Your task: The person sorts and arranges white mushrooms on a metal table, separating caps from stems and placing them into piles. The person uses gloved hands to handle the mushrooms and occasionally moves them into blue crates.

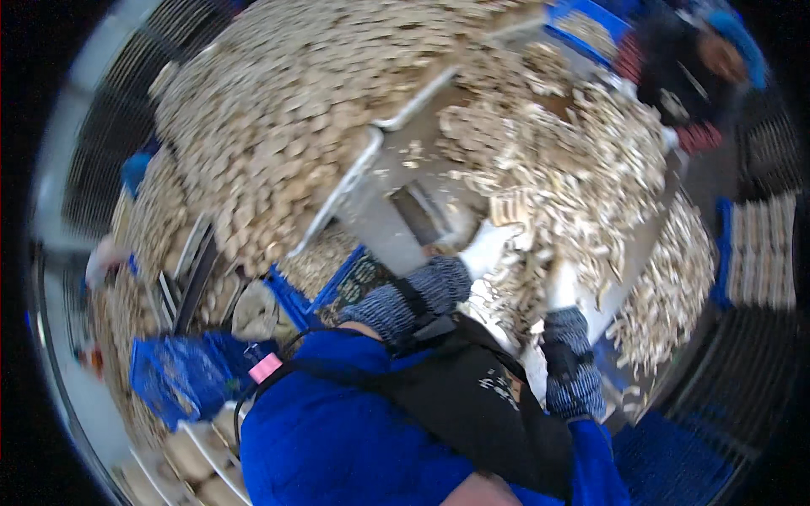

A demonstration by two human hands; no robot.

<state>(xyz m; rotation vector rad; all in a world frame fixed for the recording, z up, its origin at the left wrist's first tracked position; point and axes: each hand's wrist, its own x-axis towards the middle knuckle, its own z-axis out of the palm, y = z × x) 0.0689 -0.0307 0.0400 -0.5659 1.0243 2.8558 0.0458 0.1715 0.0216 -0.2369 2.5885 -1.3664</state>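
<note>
A large heap of pale, elongated pieces, which look like mushrooms, covers the metal table. My left hand, in a white glove with a knitted grey-blue sleeve, touches the near left side of the heap, beside a small row of aligned pieces. My right hand, also white-gloved, reaches into the near side of the heap. Blur and the pieces hide the fingers of both hands, so any grip is unclear. A rectangular opening in the tabletop lies left of my left hand.
Stacked bags with pale round ends rise beyond a bent metal rail. A blue crate with small bits stands at the table's near left. Across the heap is a co-worker. Another pile and a blue crate with rows lie at right.
</note>
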